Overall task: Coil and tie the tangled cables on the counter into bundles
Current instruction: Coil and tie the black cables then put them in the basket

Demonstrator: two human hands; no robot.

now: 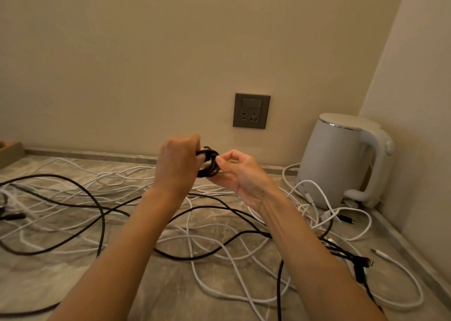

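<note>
Coil in hand, left of the white plastic kettle (341,159).
Our left hand (179,162) grips the small black braided cable coil (208,162); right hand (240,171) pinches it; loops may spring loose.

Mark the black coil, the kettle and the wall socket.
black coil (209,167): head view, its exposed loops
kettle (334,159): head view, middle of its body
wall socket (251,110): head view, centre of the plate

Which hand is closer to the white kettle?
Right. The right hand pinches the black coil left of the kettle; the left hand grips that coil even farther left.
</note>
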